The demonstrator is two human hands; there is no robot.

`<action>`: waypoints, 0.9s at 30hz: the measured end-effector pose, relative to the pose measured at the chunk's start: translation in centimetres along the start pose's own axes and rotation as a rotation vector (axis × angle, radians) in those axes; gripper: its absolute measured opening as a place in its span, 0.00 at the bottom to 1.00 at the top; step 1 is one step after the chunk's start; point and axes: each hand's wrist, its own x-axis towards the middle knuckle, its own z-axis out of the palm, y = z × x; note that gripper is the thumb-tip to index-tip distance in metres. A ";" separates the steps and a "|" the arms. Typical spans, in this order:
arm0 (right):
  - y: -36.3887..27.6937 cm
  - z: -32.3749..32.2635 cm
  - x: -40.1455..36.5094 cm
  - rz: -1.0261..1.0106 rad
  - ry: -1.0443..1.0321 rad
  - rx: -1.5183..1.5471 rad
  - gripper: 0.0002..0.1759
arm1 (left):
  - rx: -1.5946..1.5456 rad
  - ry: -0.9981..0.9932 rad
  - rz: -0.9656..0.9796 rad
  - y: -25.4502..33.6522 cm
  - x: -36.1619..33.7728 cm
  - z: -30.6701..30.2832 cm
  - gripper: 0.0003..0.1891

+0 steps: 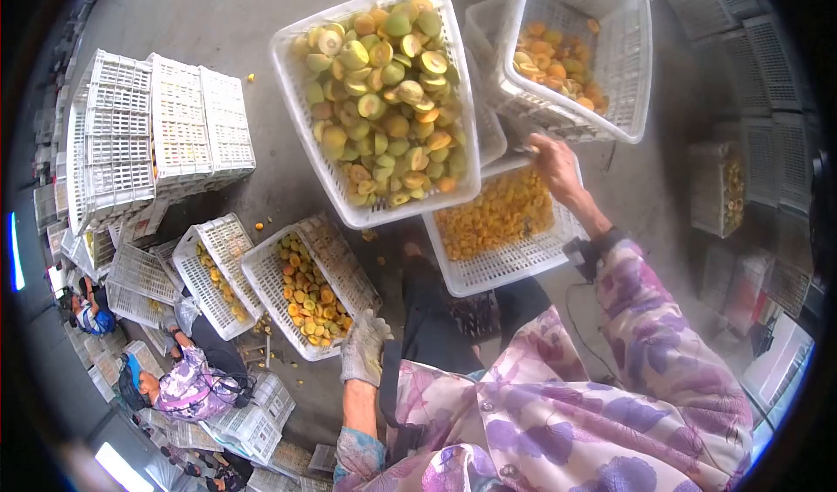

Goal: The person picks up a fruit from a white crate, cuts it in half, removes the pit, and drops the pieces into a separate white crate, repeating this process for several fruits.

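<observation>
Over the far rim of the low basket of yellow fruit pieces, the right hand curls its fingers, apart from the gloved left hand, near a basket of halved fruit; whether either grips anything, I cannot tell. Beyond stand a large basket heaped with green-and-orange fruit and a deep, part-filled basket.

Looks like a fruit-processing shed or packing hall, judging by slatted white plastic crates in tall stacks, halved green-and-orange stone fruit by the crateful, and a bare grey floor dotted with fallen pieces. Shared with a seated co-worker among more crates.
</observation>
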 end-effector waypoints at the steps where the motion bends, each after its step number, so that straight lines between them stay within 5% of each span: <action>1: -0.9 0.7 0.2 0.012 -0.059 -0.398 0.12 | -0.049 -0.103 0.079 -0.4 0.1 -0.2 0.21; 3: -1.3 2.8 3.0 -0.079 -0.047 -0.381 0.08 | -0.115 -0.256 0.200 0.4 1.6 1.7 0.19; 5: -2.4 5.4 4.2 -0.086 -0.050 -0.355 0.06 | -0.133 -0.162 0.058 2.7 -1.8 4.8 0.19; 14: -8.1 13.5 11.3 -0.437 0.118 -0.525 0.14 | -0.189 -0.220 0.031 0.6 -1.7 4.2 0.19; 17: -9.5 15.3 12.2 -0.362 0.114 -0.645 0.16 | -0.229 -0.368 0.092 -4.2 3.5 -0.4 0.19; 21: -9.7 16.0 13.1 -0.289 0.137 -0.668 0.16 | -0.137 -0.297 0.082 -3.1 1.4 1.1 0.18; 23: -8.9 15.0 12.8 -0.360 0.222 -0.576 0.18 | -0.261 -0.159 -0.094 -1.5 0.1 2.9 0.19; 25: -9.8 13.3 10.6 -0.214 0.076 0.058 0.24 | -0.279 -0.189 -0.015 -1.0 -0.3 3.9 0.20; 27: -12.6 11.8 6.3 0.129 -0.236 0.384 0.19 | -0.299 -0.200 0.073 0.0 -1.0 5.4 0.21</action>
